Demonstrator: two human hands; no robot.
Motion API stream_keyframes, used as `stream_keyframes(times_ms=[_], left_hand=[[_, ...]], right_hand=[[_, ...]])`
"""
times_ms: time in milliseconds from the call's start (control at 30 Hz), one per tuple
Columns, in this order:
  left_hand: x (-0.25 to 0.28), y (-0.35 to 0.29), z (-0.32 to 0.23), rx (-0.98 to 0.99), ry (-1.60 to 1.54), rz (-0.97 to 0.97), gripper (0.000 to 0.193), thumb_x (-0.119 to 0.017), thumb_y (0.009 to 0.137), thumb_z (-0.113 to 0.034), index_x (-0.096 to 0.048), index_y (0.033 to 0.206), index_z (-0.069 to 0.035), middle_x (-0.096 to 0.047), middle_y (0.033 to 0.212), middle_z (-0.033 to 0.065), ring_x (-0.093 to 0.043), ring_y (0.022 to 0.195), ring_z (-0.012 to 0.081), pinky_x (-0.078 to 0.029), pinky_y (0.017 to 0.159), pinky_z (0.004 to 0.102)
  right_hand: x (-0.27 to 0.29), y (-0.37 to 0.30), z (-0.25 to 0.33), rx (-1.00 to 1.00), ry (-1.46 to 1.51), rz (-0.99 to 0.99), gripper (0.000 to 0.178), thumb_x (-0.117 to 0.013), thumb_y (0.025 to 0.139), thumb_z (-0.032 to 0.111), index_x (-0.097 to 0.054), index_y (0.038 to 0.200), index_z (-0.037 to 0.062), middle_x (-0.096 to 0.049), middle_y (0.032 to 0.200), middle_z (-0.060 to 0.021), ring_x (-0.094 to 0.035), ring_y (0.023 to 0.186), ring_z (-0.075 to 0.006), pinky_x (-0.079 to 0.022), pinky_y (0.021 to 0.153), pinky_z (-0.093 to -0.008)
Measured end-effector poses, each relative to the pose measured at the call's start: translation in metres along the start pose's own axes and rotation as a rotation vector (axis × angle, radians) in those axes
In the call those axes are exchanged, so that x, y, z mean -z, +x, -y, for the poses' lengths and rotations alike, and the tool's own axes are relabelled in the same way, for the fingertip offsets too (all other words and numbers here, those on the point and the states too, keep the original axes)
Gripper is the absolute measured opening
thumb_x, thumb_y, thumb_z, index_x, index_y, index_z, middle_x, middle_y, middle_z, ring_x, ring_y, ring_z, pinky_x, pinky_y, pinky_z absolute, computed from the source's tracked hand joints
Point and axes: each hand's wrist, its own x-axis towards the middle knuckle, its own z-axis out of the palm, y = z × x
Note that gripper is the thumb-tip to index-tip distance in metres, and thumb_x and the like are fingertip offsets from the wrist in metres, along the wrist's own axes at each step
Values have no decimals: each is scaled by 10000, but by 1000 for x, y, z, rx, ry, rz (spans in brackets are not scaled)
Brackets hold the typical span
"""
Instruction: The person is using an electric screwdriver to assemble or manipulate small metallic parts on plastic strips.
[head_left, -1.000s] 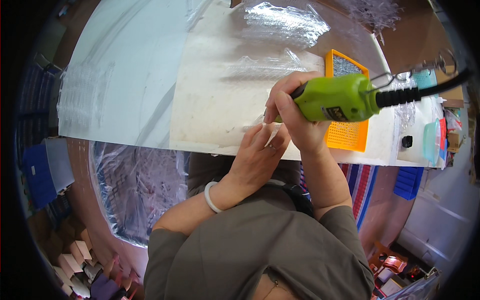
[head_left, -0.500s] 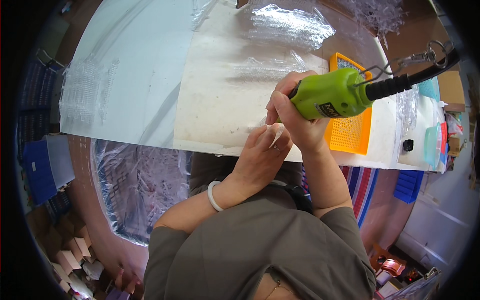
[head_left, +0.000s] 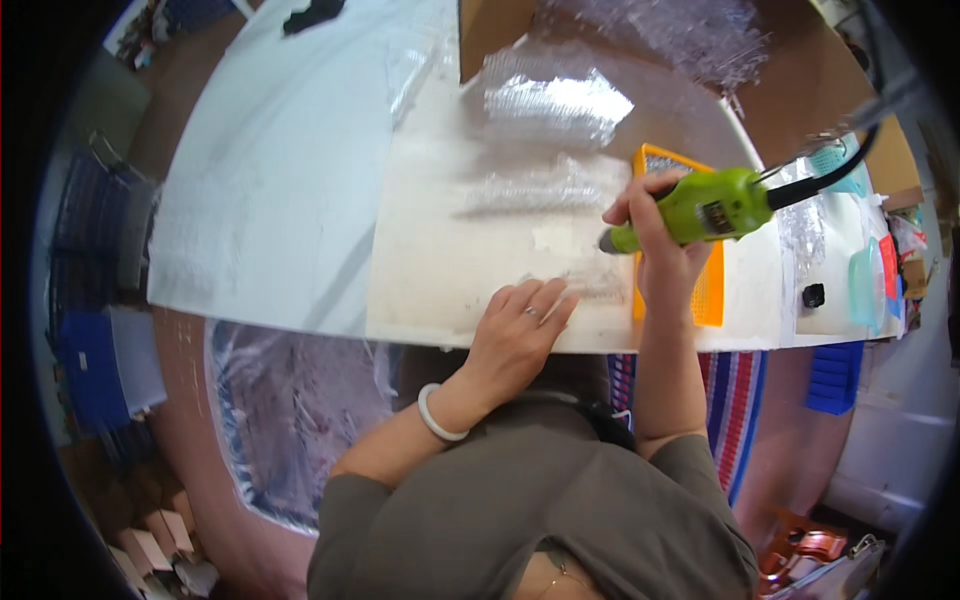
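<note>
My right hand (head_left: 662, 240) is wrapped around a green electric screwdriver (head_left: 728, 205) above the worktable. The tool lies nearly level, its dark tip pointing left and a black cable running off its back end. My left hand (head_left: 515, 335), with a ring and a white bangle, rests palm down at the table's near edge, fingers stretched forward. Just beyond its fingertips lies a thin clear plastic strip (head_left: 598, 287); whether the fingers touch it is hard to tell. Partly behind my right hand sits an orange tray (head_left: 710, 295) with a perforated bottom.
Stacks of clear plastic strips (head_left: 550, 105) lie farther back, with a nearer row (head_left: 540, 188) of them. A cardboard box (head_left: 488, 35) holding clear pieces stands behind. To the right are a small black object (head_left: 813, 295) and a teal bin (head_left: 862, 290). A plastic-lined container (head_left: 300, 420) sits below left.
My right hand has moved the screwdriver right and away from my left hand, and its tip has come into view. My left fingers have spread from their bunched hold near the tool.
</note>
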Motion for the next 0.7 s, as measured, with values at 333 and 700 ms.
stream_keyframes(times_ms=[333, 700], left_hand=[[31, 50, 50, 41, -239, -178, 415, -735, 729, -7, -650, 1132, -66, -624, 1052, 123, -570, 977, 323, -481, 847, 390], [23, 80, 110, 141, -311, 102, 490, -766, 684, -16, -621, 1148, -85, -648, 1060, 138, -631, 981, 301, -515, 839, 356]], right_hand=[[54, -10, -4, 66, -203, -51, 324, -633, 834, -81, -506, 1113, 24, -598, 1019, -59, -617, 924, -137, -505, 826, -274], [49, -14, -2, 86, -266, -65, 476, -717, 829, -8, -446, 1217, 39, -582, 1071, -74, -613, 942, -137, -496, 849, -276]])
